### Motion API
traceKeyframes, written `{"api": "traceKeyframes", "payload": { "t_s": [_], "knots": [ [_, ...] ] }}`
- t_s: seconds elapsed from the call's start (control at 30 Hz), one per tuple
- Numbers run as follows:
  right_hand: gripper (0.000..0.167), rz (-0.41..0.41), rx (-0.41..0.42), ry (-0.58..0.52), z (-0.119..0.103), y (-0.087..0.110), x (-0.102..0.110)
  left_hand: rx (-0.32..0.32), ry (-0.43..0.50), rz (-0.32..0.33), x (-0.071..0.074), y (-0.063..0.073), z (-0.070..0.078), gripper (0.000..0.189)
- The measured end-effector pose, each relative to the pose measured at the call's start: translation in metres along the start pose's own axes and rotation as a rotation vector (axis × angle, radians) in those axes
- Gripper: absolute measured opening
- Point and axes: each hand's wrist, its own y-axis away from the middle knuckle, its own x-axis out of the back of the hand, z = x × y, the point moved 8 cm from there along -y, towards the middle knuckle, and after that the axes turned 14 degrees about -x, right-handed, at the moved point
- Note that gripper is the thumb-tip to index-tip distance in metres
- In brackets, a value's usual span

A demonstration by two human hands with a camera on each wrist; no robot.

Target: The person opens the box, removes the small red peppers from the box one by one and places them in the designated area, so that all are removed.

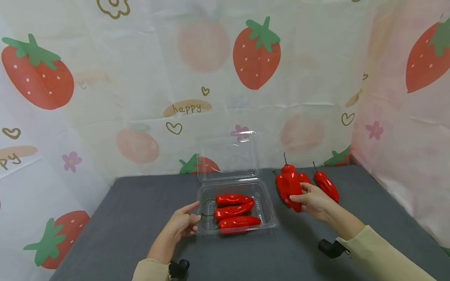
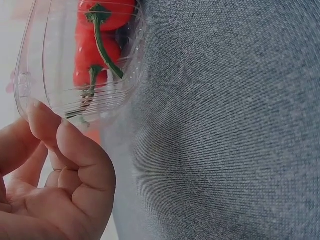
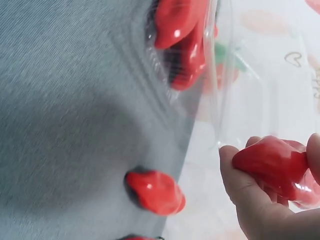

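A clear plastic clamshell box [image 1: 270, 224] lies on the cloth with its lid up and red peppers [image 1: 240, 222] inside, green stems pointing left. My left hand [image 1: 183, 221] is at the box's left side, and in the left wrist view its thumb and finger [image 2: 45, 122] pinch the rim by a corner. Right of the box, my right hand [image 1: 314, 201] grips a red pepper [image 1: 291, 181], stem up, between thumb and fingers. The same pepper [image 3: 275, 165] shows in the right wrist view, raised off the cloth.
Behind the held pepper lie more loose red peppers [image 1: 280, 185], and another pepper [image 1: 327, 186] rests further right. The transparent lid [image 1: 228, 156] leans up at the box's back edge. A dark grey cloth [image 1: 147, 207] covers the table, with a printed curtain [image 1: 147, 78] behind.
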Motion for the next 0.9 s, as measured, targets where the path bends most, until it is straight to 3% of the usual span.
{"api": "traceKeyframes", "payload": {
  "t_s": [0.3,0.67,0.9],
  "knots": [
    [0.071,0.021,0.015,0.038,0.005,0.005,0.026,0.008,-0.014,-0.004,0.000,0.000,-0.001,0.052],
    [0.075,0.016,0.018,-0.033,0.004,0.012,0.052,0.000,-0.006,-0.012,0.000,0.002,0.002,0.052],
    [0.075,0.085,0.039,0.026,0.005,0.013,0.075,-0.005,-0.004,-0.010,0.000,0.001,0.002,0.052]
  ]
}}
